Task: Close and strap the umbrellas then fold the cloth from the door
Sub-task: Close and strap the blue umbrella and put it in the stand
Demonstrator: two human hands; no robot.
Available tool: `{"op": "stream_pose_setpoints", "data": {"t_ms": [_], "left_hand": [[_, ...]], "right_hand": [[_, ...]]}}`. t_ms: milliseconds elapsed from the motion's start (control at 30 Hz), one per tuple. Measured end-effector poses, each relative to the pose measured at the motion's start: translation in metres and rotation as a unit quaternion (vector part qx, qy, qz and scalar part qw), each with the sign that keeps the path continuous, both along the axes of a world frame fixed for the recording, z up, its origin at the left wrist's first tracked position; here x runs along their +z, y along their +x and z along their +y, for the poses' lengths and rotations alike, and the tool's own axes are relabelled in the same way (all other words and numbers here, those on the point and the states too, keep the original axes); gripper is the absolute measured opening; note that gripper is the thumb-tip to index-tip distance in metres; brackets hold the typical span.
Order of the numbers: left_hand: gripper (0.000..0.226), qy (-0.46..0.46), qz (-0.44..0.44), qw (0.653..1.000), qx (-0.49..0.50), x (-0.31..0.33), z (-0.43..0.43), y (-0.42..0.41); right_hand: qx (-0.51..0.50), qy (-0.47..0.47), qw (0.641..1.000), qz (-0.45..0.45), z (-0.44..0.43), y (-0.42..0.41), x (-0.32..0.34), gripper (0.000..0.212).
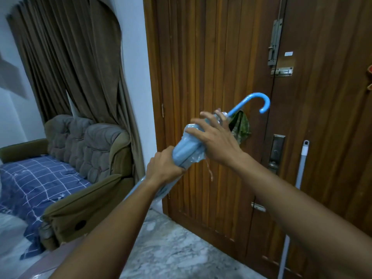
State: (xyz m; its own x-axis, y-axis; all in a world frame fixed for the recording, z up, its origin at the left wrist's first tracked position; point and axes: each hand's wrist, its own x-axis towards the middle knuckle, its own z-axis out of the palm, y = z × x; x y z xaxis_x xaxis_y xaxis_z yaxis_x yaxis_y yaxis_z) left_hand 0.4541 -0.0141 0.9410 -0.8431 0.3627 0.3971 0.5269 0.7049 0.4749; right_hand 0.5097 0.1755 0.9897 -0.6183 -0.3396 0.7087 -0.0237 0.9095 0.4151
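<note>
A light blue umbrella (186,149) is folded shut and slants up to the right, its hooked blue handle (259,100) highest. My left hand (164,168) is closed around the lower canopy. My right hand (213,135) wraps the upper canopy from above with fingers spread over the clear plastic. A thin pinkish strap dangles below the canopy. A green patterned cloth (241,125) hangs on the wooden door (211,57), partly hidden behind my right hand and the umbrella.
A brown sofa (96,158) with a blue checked sheet (36,178) stands at the left under brown curtains (76,57). A grey pole (300,172) leans on the door at the right. The floor (177,248) is marble.
</note>
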Motion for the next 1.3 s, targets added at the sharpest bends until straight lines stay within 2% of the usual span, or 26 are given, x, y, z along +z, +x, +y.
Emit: {"op": "stream_pose_setpoints", "data": {"t_ms": [33,100,167,267,333,433,467,500,567,633,800,1033,1100,1167,1233,1300], "left_hand": [[0.055,0.047,-0.050,0.998,-0.013,-0.003,-0.001,-0.002],[0.051,0.158,-0.154,0.974,-0.054,-0.008,-0.004,-0.008],[0.039,0.252,-0.221,0.938,-0.092,-0.009,-0.004,-0.009],[0.022,0.312,-0.273,0.899,-0.140,-0.003,-0.004,-0.003],[0.022,0.321,-0.287,0.886,-0.173,0.000,-0.002,-0.001],[0.035,0.316,-0.294,0.881,-0.192,0.004,0.003,0.001],[0.037,0.313,-0.296,0.882,-0.190,0.005,0.004,0.002],[0.035,0.311,-0.294,0.885,-0.183,0.005,0.003,0.002],[0.030,0.318,-0.290,0.888,-0.162,0.005,0.002,0.003],[0.029,0.335,-0.286,0.887,-0.137,0.004,0.000,0.002],[0.016,0.391,-0.279,0.872,-0.090,0.003,-0.005,0.004],[0.011,0.452,-0.274,0.848,-0.028,0.011,-0.011,0.000],[0.010,0.456,-0.279,0.844,-0.029,0.015,-0.010,0.003],[0.012,0.454,-0.306,0.836,-0.048,0.019,-0.009,0.005],[0.017,0.450,-0.361,0.811,-0.095,0.021,-0.008,0.008],[0.017,0.471,-0.393,0.778,-0.137,0.022,-0.008,0.011]], "right_hand": [[-0.024,-0.039,0.999,0.013,0.001,0.003,-0.001,0.081],[-0.044,-0.185,0.981,0.042,0.000,0.012,-0.002,0.096],[-0.035,-0.370,0.928,0.026,-0.001,0.014,-0.005,0.096],[0.028,-0.597,0.790,-0.140,0.004,0.001,-0.016,0.070],[0.093,-0.659,0.717,-0.208,0.002,-0.003,-0.024,0.046],[0.155,-0.728,0.650,-0.153,-0.004,-0.008,-0.028,0.035],[0.164,-0.740,0.639,-0.130,-0.006,-0.009,-0.029,0.027],[0.159,-0.737,0.647,-0.113,-0.007,-0.010,-0.027,0.020],[0.138,-0.707,0.688,-0.087,-0.008,-0.011,-0.023,0.014],[0.130,-0.692,0.706,-0.078,-0.010,-0.009,-0.021,0.011],[0.161,-0.706,0.686,-0.069,-0.019,0.006,-0.013,0.014],[0.239,-0.680,0.689,-0.076,-0.035,0.024,-0.008,0.012],[0.254,-0.689,0.676,-0.069,-0.036,0.024,-0.010,0.011],[0.265,-0.719,0.638,-0.073,-0.031,0.023,-0.011,0.011],[0.272,-0.751,0.594,-0.091,-0.027,0.025,-0.011,0.013],[0.263,-0.767,0.577,-0.098,-0.024,0.025,-0.014,0.015]]}}
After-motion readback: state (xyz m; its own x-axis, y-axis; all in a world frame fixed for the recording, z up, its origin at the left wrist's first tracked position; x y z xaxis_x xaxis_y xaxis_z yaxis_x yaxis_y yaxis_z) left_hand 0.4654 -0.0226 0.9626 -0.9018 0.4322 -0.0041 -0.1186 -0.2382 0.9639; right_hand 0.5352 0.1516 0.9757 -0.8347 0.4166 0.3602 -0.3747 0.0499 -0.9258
